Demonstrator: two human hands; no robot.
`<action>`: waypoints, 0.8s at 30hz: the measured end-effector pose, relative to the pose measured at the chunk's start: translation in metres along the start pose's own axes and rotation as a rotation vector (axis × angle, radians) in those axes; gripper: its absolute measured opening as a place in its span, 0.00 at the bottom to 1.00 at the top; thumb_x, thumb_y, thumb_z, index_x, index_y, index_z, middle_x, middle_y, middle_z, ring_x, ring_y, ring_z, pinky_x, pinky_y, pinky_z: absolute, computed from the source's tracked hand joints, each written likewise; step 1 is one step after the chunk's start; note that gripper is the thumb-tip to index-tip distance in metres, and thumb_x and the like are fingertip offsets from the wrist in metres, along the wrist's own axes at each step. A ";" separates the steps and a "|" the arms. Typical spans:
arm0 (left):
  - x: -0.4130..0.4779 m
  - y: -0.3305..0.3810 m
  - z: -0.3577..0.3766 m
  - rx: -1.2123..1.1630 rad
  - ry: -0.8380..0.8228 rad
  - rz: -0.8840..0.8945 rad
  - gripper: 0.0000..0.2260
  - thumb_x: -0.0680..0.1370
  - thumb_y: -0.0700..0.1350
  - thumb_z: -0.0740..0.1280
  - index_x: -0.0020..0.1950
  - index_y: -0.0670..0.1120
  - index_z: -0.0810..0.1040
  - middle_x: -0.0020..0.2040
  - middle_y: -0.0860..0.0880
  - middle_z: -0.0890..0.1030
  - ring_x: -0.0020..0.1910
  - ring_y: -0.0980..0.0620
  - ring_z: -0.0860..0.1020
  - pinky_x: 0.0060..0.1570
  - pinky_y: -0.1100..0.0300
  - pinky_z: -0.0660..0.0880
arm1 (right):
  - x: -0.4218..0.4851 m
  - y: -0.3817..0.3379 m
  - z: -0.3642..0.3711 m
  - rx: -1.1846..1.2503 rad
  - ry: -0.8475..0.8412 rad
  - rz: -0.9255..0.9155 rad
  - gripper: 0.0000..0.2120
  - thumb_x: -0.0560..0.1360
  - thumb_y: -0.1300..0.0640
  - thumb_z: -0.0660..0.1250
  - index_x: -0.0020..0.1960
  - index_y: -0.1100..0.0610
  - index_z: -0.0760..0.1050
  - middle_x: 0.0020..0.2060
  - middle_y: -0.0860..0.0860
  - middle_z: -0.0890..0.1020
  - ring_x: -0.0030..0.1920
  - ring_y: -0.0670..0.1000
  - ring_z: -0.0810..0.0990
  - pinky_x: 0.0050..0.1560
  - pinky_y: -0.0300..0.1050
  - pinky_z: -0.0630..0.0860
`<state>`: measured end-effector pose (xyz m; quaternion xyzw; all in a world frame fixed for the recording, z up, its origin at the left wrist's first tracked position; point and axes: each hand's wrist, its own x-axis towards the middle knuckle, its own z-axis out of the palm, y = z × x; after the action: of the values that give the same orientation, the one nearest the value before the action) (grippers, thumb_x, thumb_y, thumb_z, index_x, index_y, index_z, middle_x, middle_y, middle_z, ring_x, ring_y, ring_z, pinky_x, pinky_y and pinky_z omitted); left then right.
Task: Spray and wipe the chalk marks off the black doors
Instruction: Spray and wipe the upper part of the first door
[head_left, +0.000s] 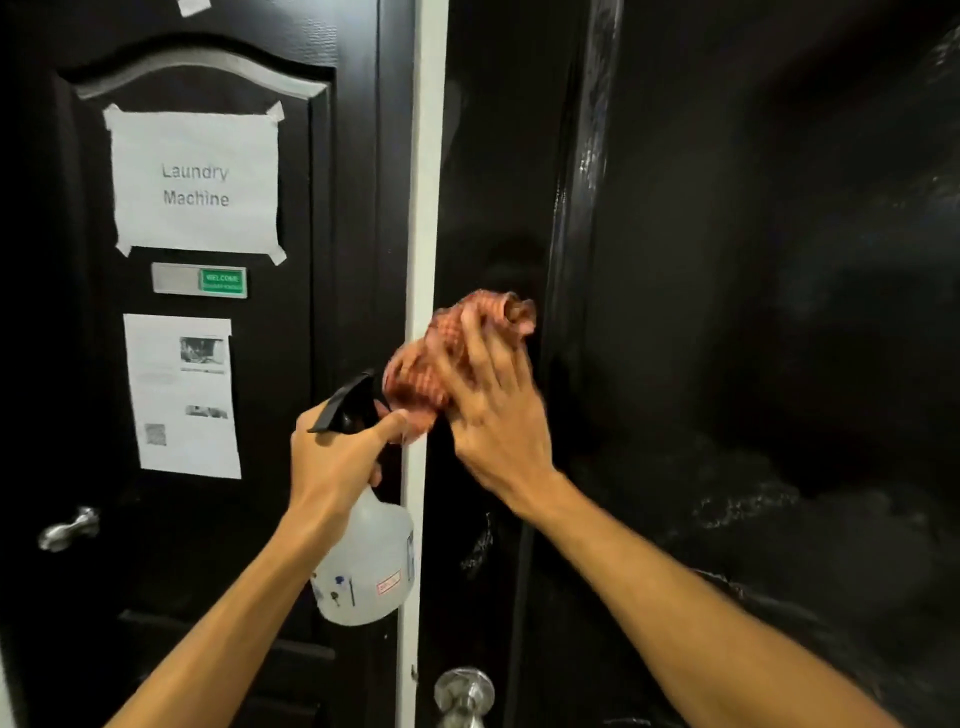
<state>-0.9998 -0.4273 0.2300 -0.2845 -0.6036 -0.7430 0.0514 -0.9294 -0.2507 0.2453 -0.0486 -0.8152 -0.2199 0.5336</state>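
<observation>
Just left of the white door jamb (427, 208), the left hand (332, 457) grips a translucent plastic spray bottle (369, 566) by its neck; it is likely light and rigid. Right of the jamb, the right hand (493, 410), fingers spread, presses a soft, bunched red-checked cloth (447, 353) to the glossy black door (675, 260), where pale chalk smears (743, 504) show. Farther left of the jamb, a taped paper sign (195, 182) reads "Laundry Machine" and a green plate (222, 280) reads "WELCOME".

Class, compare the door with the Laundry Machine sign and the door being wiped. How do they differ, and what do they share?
The left door carries taped papers and a green slider sign; the right door shows none. The left door has a lever handle; the right door has a round knob. The right hand presses a red checked cloth on the right door only. Both are black.
</observation>
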 end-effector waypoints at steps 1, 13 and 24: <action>-0.003 0.000 -0.003 0.003 -0.004 0.000 0.08 0.73 0.42 0.80 0.45 0.42 0.83 0.40 0.42 0.86 0.24 0.55 0.74 0.25 0.63 0.70 | -0.028 -0.006 0.008 0.011 -0.020 -0.060 0.32 0.78 0.54 0.63 0.82 0.52 0.62 0.82 0.60 0.54 0.83 0.62 0.48 0.82 0.62 0.48; -0.040 0.004 0.049 -0.020 -0.112 -0.001 0.08 0.76 0.41 0.78 0.46 0.37 0.83 0.36 0.40 0.84 0.24 0.48 0.71 0.23 0.60 0.69 | -0.080 0.041 -0.022 -0.001 -0.042 0.034 0.33 0.79 0.53 0.62 0.83 0.54 0.59 0.82 0.62 0.54 0.82 0.62 0.50 0.81 0.62 0.51; -0.092 0.004 0.121 0.000 -0.174 -0.071 0.10 0.75 0.41 0.78 0.47 0.35 0.82 0.35 0.38 0.82 0.21 0.52 0.68 0.21 0.62 0.67 | -0.166 0.106 -0.049 -0.071 -0.137 0.056 0.39 0.74 0.56 0.69 0.83 0.49 0.58 0.82 0.58 0.54 0.83 0.61 0.50 0.81 0.60 0.50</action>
<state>-0.8774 -0.3407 0.2019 -0.3263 -0.6155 -0.7169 -0.0275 -0.7836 -0.1496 0.1459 -0.1051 -0.8398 -0.2297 0.4806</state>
